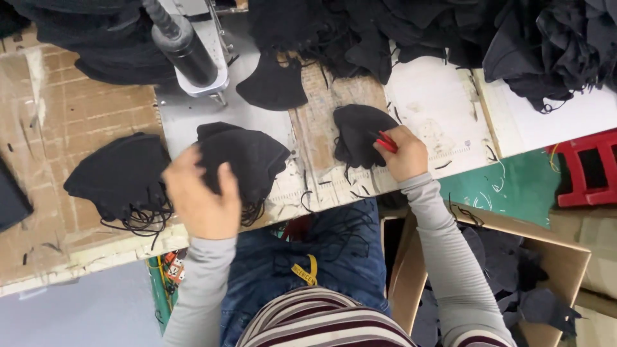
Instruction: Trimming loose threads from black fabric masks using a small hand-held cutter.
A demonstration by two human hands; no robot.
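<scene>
Seen from above at a cluttered sewing worktop (443,122): left hand (200,196) raised over a stack of black fabric masks (247,154), back of the hand toward the camera, fingers (177,164) curled loosely at the stack's left edge and seemingly touching the top piece, though whether gripping or merely resting cannot be told. Right hand (403,153) closed around small red-handled snips (386,141), blades pointing left onto a single black mask (357,132) lying flat on the worktop, directly under and just left of those fingers (392,136). Single mask well apart from the stack, separated by a worn wooden strip in the surface.

Further left, a second heap of black masks (119,173) on brown cardboard (90,109), loose ear loops trailing toward the near edge. Beyond the stack, another lone black piece (273,87) beside the foot of a grey machine with a dark cylinder (186,51). Along the far edge, a large jumble of black fabric (450,32) stretching to the right corner. Thread offcuts scattered across the white part of the worktop.

Below the worktop edge: grey sleeves, striped top and blue denim lap (321,250) strewn with black threads. At right, an open cardboard box (559,250) holding more dark pieces, next to a red plastic stool (588,170) on a green floor.
</scene>
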